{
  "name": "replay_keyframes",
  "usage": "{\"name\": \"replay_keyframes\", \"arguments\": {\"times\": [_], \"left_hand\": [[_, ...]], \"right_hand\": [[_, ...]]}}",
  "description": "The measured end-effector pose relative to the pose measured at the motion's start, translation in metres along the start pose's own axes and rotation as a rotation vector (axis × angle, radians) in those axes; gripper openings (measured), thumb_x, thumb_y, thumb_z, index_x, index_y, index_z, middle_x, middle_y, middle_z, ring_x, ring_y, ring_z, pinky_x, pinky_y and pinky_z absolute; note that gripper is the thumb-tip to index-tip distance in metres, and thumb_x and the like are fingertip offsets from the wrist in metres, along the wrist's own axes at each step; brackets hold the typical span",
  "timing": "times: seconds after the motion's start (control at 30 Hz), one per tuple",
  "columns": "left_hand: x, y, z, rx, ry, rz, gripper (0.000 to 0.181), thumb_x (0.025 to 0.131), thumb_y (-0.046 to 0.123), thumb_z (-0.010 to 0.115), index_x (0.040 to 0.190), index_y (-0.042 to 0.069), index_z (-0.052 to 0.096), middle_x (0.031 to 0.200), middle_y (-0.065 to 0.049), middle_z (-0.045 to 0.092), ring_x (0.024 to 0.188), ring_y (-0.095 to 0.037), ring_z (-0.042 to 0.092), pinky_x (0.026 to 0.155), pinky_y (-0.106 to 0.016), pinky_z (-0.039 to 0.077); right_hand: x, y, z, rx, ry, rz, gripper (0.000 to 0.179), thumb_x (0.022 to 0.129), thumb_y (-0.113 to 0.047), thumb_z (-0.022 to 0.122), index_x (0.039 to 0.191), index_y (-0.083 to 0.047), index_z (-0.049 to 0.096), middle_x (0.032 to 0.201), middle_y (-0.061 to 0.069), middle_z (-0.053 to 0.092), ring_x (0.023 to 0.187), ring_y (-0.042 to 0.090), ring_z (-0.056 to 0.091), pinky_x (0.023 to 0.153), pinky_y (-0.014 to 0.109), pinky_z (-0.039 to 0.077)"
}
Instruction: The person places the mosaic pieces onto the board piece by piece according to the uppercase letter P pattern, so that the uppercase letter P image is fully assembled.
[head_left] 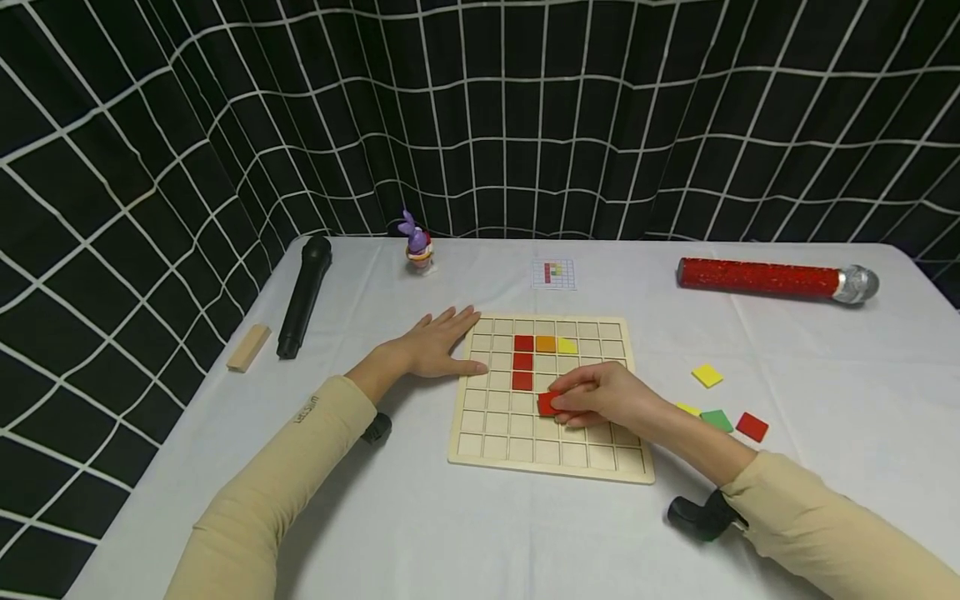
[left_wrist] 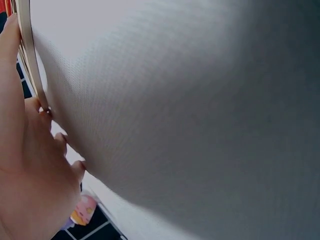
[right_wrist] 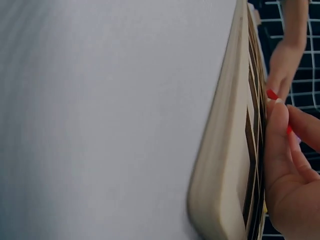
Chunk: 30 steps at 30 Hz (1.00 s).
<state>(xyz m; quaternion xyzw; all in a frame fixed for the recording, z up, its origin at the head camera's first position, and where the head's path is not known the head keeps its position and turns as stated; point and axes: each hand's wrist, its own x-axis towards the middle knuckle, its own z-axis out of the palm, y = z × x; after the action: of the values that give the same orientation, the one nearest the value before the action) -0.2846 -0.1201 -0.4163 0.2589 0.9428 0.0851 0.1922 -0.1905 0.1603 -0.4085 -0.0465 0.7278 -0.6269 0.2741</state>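
Black microphone [head_left: 303,298] and wooden block [head_left: 248,348] left of the left hand [head_left: 433,347], purple-topped figurine [head_left: 419,248] beyond it, red microphone [head_left: 761,277] beyond the right hand [head_left: 603,394]

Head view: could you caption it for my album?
Right fingers pinch a red tile over a wooden grid board while left fingers touch its edge.

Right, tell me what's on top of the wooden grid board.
Three red tiles in a column; an orange tile and a yellow tile right of the topmost. The right hand pinches another red tile, hiding cells beneath; the left hand overlaps the edge of the board.
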Motion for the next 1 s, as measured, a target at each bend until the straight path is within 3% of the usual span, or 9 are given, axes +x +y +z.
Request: {"name": "replay_keyframes", "arguments": {"times": [0.27, 1.0], "left_hand": [[0.0, -0.001, 0.001, 0.003, 0.0, 0.01, 0.095, 0.086, 0.07, 0.047, 0.155, 0.017, 0.006, 0.159, 0.001, 0.001, 0.144, -0.022, 0.0, 0.114, -0.046, 0.0], [-0.002, 0.002, -0.001, -0.005, -0.001, 0.003, 0.095, 0.087, 0.069, 0.047, 0.155, 0.017, 0.007, 0.159, 0.0, 0.001, 0.144, -0.023, 0.0, 0.114, -0.046, 0.0]], "right_hand": [[0.003, -0.001, 0.01, 0.044, 0.021, -0.038, 0.036, 0.088, 0.0, 0.067, 0.117, 0.016, 0.055, 0.093, 0.017, 0.069, 0.074, 0.019, 0.069, 0.072, 0.032, 0.056], [0.01, -0.004, 0.025, 0.051, 0.087, 0.018, 0.031, 0.087, 0.0, 0.066, 0.114, 0.014, 0.059, 0.09, 0.015, 0.069, 0.071, 0.015, 0.067, 0.073, 0.029, 0.056]]}}
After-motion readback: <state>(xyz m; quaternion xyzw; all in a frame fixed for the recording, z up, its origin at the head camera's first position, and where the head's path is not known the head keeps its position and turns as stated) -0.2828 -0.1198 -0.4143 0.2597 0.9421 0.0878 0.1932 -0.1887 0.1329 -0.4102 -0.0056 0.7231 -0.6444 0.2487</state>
